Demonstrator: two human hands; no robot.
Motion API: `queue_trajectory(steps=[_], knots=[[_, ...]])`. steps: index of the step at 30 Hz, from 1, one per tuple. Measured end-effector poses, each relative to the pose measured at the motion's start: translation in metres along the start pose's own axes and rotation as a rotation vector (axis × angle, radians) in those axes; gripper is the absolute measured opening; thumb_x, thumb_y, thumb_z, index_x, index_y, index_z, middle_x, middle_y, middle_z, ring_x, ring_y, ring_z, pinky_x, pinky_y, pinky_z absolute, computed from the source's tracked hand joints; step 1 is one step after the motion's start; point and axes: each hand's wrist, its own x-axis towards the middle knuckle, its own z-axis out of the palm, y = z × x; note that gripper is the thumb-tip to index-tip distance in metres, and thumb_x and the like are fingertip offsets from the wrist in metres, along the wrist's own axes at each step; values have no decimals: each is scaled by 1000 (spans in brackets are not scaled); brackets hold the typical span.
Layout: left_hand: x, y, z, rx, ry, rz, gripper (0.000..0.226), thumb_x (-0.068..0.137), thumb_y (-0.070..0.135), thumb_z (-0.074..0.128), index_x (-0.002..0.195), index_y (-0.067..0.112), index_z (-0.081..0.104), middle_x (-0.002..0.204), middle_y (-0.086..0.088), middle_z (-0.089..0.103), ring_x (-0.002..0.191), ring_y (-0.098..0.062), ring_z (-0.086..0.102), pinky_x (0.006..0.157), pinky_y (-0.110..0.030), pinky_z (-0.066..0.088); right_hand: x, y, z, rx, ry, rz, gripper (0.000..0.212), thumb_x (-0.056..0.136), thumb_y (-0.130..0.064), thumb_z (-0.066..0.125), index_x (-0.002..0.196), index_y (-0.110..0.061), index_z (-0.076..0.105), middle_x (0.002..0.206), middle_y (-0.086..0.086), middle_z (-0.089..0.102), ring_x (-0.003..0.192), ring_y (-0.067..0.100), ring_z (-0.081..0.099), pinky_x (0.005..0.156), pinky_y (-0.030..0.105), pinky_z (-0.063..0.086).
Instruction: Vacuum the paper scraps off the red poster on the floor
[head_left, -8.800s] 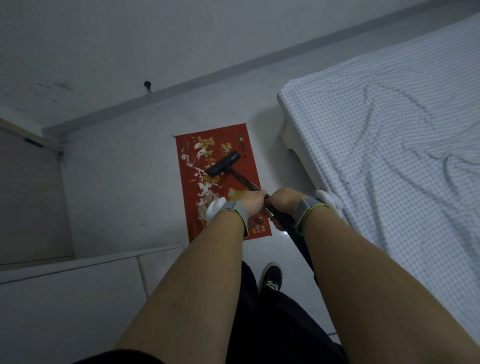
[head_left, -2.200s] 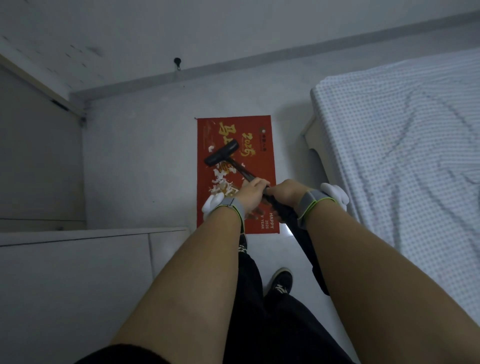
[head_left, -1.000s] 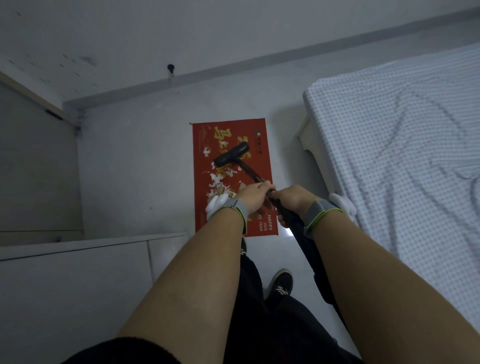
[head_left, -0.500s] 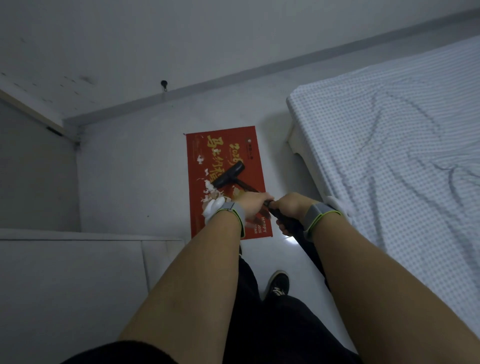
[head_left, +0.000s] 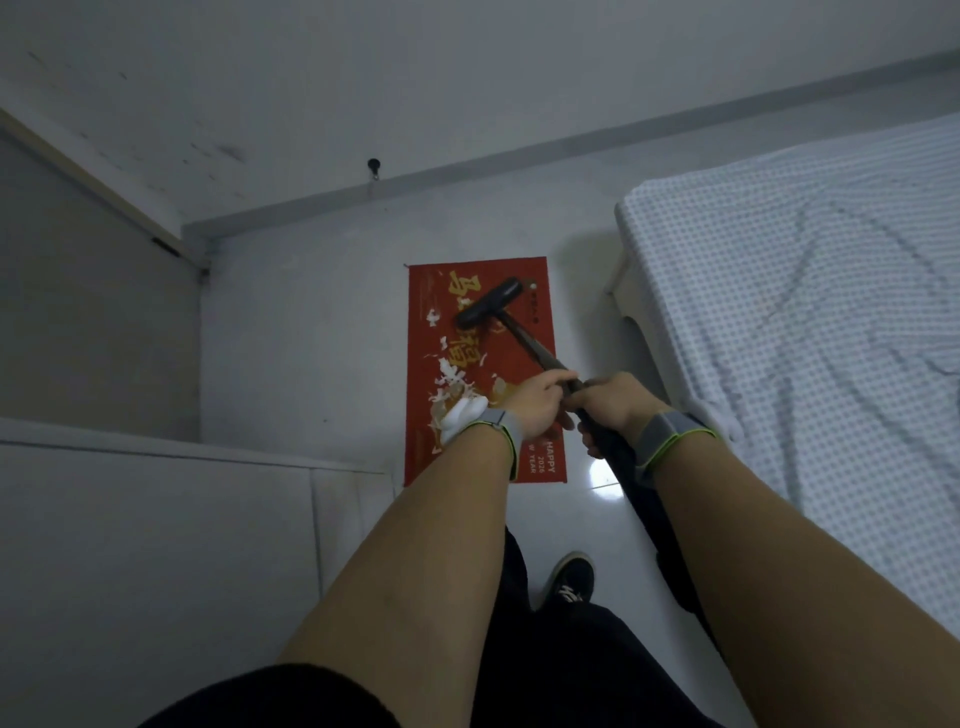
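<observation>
Pale glossy floor (head_left: 322, 332) under a red poster (head_left: 524, 364), beside the bed (head_left: 805, 322) (checked sheet). Paper scraps (head_left: 449, 376) along its left half, vacuum head (head_left: 488, 310) near the top. Left hand (head_left: 537, 402) and right hand (head_left: 610, 397) both clenched around the wand (head_left: 540, 353).

Grey green-edged wristbands (head_left: 662, 441), black trousers (head_left: 561, 670), black shoe (head_left: 571, 582).
</observation>
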Motion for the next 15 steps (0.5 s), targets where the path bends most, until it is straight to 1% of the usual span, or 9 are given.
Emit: queue_trajectory(steps=[2,4,6,7,8,9,12,13,15], knots=[[13,-7,-12,-3,26,-14,47,105,20,23,143,34,45,92,-10,69,67,-19,65,52,-22,48,9,-11,11,-2,12,-24,21,83,-7,69,98,8,69,66,20,62,55,31,60,60,45,57],[30,-14,-30,-53,21,-53,50,103,16,24,144,37,44,88,-13,71,66,-24,63,59,-28,51,24,-29,22,-22,3,-39,24,80,-12,70,97,6,70,67,21,65,56,32,63,63,49,58],[45,-20,-46,-107,7,-83,56,101,8,28,145,38,42,91,-22,70,68,-33,61,70,-49,55,37,-46,32,-26,1,-48,20,84,-12,69,97,4,70,68,23,68,50,31,64,55,42,59],[53,-23,-56,-96,13,-95,59,99,2,31,146,37,40,95,-24,70,70,-35,60,76,-55,55,43,-55,37,-31,-1,-55,18,87,-12,69,97,2,70,67,22,69,46,30,64,53,39,58],[59,-23,-68,-60,17,-82,62,98,-2,33,147,36,37,97,-22,69,72,-34,60,77,-56,55,51,-66,43,-36,-1,-61,17,88,-13,69,98,1,70,63,20,69,44,29,63,52,38,58],[63,-20,-80,-15,16,-72,65,97,-6,35,149,33,34,99,-18,67,70,-32,59,73,-53,55,59,-77,48,-35,1,-65,18,89,-14,68,99,1,70,57,16,68,42,27,62,51,37,58],[85,-21,-115,110,15,-53,74,97,-11,35,153,36,23,117,-7,61,64,-29,52,58,-41,44,81,-106,66,-34,-14,-45,14,95,-14,65,97,0,68,39,6,59,31,21,55,40,28,52],[92,-24,-126,143,11,-45,75,98,-10,35,154,37,21,118,-8,61,62,-29,48,58,-40,41,87,-114,70,-24,-25,-44,15,96,-14,65,94,0,68,37,5,57,31,21,54,40,27,51],[110,-26,-150,203,18,-36,75,99,-9,35,155,37,18,104,-12,64,56,-28,42,58,-39,38,106,-135,82,-19,-31,-39,17,95,-16,67,89,0,70,40,6,58,34,22,54,43,28,52]])
